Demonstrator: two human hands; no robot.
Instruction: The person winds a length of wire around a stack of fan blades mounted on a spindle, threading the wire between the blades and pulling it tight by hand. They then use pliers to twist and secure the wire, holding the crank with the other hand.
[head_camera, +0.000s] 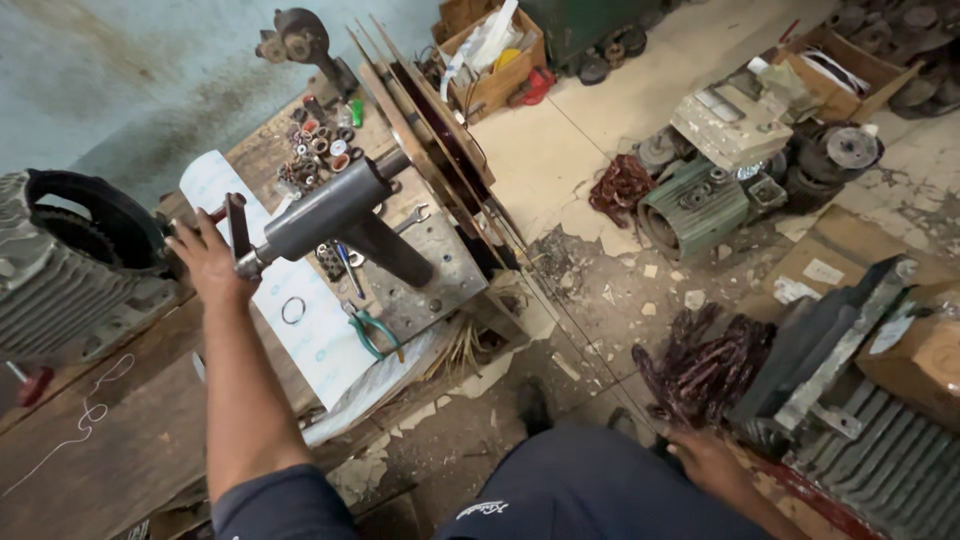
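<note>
Winding machine (340, 215) sat on the wooden bench (110, 440), grey cylindrical body lying level, its crank handle (237, 228) at the near end. Left hand (205, 262) was on that crank, fingers curled around the handle and the red knob beside it, so closed and gripping. At the machine's far end a stack of thin brown wooden formers (430, 130) stood on edge, with fine wire running from them down toward the lower right. Right hand (705, 458) was well apart from the machine, low by the person's knee, next to a bundle of dark reddish copper coils (705, 360) on the floor; couldn't tell if it was open or holding the wire. Under the machine lay a white paper sheet (300, 310) with a small ring on it and green-handled pliers (372, 330) just beside the machine's base plate. Left of the machine stood a grey finned motor housing (60, 265). Packages: an open brown cardboard box (495, 60) of oddments beyond the formers, another open box (850, 65) far right of the machine, and a closed brown carton (920, 360) with a pale label at the right edge. A green motor stator (695, 205) lay on the floor right of the machine.
</note>
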